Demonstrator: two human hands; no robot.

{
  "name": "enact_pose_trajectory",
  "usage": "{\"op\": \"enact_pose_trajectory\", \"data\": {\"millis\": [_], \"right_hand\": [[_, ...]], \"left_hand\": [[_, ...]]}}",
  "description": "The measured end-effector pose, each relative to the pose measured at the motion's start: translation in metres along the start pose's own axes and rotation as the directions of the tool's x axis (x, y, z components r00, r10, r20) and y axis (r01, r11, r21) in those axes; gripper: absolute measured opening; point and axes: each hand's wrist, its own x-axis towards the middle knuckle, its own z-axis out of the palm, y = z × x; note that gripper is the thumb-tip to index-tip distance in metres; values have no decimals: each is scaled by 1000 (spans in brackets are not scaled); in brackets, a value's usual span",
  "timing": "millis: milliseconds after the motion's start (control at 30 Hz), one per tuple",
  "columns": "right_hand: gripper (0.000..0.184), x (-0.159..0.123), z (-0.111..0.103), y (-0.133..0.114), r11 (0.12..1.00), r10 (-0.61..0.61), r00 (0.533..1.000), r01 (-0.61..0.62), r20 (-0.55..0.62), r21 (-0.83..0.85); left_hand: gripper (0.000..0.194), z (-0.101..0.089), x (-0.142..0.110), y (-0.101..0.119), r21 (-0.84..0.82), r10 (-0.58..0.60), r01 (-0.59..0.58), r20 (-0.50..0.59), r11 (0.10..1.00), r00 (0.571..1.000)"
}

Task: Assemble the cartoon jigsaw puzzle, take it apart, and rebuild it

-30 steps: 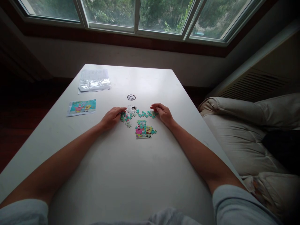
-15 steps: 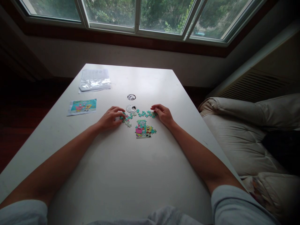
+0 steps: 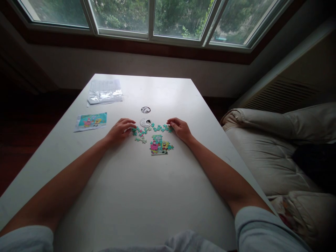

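Note:
On the white table lies a partly assembled jigsaw puzzle (image 3: 159,146) with pink, yellow and green cartoon figures. Loose green puzzle pieces (image 3: 142,133) form an arc behind it and to its left, a few of them pink or pale. My left hand (image 3: 121,130) rests at the left end of this arc, fingers apart and bent, fingertips beside the pieces and nothing seen in them. At the right end, my right hand (image 3: 181,129) lies on its side with loosely curled fingers near the pieces. No held piece shows there.
A printed picture sheet (image 3: 91,121) with the same figures lies to the left. Behind it is a clear plastic bag with papers (image 3: 105,91). Two round silvery discs (image 3: 145,110) sit beyond the pieces. A beige padded seat (image 3: 262,154) stands right of the table (image 3: 147,196).
My left hand has drawn back slightly from the pieces, its fingers straighter, uncovering several at the left end. My right hand has barely moved. The whole view has shifted a little.

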Motion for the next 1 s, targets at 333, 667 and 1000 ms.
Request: {"op": "enact_pose_trajectory", "data": {"millis": [333, 667, 1000], "right_hand": [[23, -2, -1, -1, 995, -26, 1000, 26, 4, -95], [23, -2, -1, -2, 993, -28, 1000, 29, 9, -114], [23, -2, -1, -5, 987, -34, 999, 36, 16, -154]], "left_hand": [[22, 4, 1, 17, 16, 46, -46, 15, 999, 999], [27, 16, 3, 45, 70, 220, -236, 178, 969, 959], [18, 19, 2, 61, 135, 138, -155, 132, 979, 982]]}}
